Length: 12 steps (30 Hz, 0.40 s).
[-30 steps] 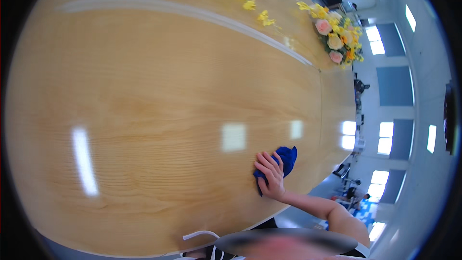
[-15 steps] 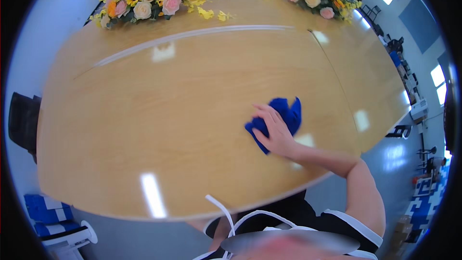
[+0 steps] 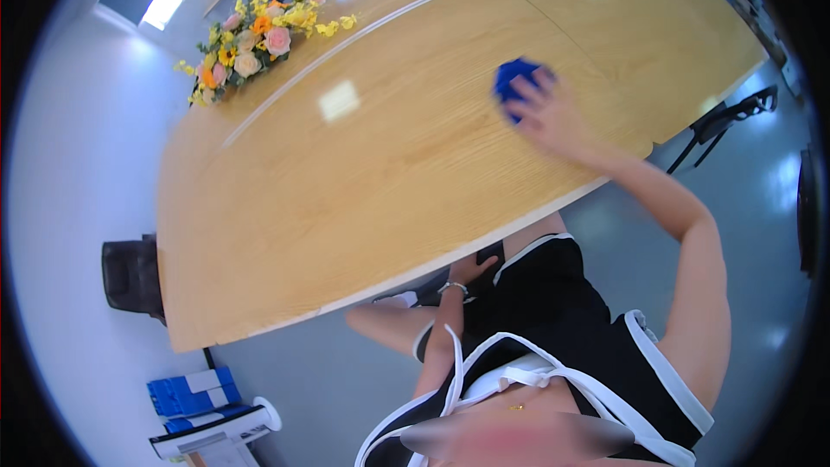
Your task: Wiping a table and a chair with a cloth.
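Observation:
On the wooden table [image 3: 346, 182] my right hand [image 3: 553, 121] lies over a crumpled blue cloth [image 3: 512, 86], pressing it to the surface. Its fingers are spread on the cloth and slightly blurred. My right arm reaches out over the near edge. Low by that edge, my left hand [image 3: 471, 268] rests at my lap, with a bracelet [image 3: 453, 287] on the wrist. Its fingers look stretched out, and the table edge partly covers the area beside them. A small dark shape shows next to it, too unclear to name.
A flower arrangement [image 3: 251, 47] stands at the table's far left. A white strip [image 3: 337, 56] runs along the tabletop, and a thin seam [image 3: 536, 10] crosses it. Dark chairs [image 3: 134, 275] [image 3: 722, 121] stand at the left end and right side. Blue boxes [image 3: 194, 393] are at lower left.
The view has tilted and shifted, so the table now slants. My right hand and the blue cloth have moved farther away across the table. My left hand has come into sight.

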Available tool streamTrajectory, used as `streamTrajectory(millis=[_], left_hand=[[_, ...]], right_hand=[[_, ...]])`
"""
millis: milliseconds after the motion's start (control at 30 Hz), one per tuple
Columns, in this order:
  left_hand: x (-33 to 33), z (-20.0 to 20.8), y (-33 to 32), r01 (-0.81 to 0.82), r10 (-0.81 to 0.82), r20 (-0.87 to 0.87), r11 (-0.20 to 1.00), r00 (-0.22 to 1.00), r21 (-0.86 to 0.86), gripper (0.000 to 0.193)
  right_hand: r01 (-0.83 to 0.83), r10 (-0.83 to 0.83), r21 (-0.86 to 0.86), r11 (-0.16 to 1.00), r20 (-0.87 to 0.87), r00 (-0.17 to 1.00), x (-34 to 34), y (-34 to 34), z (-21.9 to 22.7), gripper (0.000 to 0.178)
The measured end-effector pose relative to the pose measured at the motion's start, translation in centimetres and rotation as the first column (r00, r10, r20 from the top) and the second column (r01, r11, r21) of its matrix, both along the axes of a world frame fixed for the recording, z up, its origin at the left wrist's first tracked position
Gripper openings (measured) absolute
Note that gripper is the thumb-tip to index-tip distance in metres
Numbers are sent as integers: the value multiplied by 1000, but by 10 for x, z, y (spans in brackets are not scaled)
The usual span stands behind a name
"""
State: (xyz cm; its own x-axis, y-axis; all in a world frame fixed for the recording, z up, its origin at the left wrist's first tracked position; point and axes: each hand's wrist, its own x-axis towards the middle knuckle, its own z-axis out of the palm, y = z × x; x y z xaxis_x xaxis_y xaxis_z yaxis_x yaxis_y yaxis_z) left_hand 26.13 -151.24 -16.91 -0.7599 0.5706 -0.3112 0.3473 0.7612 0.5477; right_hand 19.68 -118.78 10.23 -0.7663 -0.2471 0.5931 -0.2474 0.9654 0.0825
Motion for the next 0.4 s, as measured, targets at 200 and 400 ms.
streamTrajectory(millis=[200,400], left_hand=[[4,9,16,83,-82,-9,994,997,73,80],[2,28,-15,-5,-17,165,991,986,137,83]], right_hand=[[736,-733,-26,676,79,676,-54,213,-31,42],[260,-258,35,965,288,922,-201,-10,12,36]])
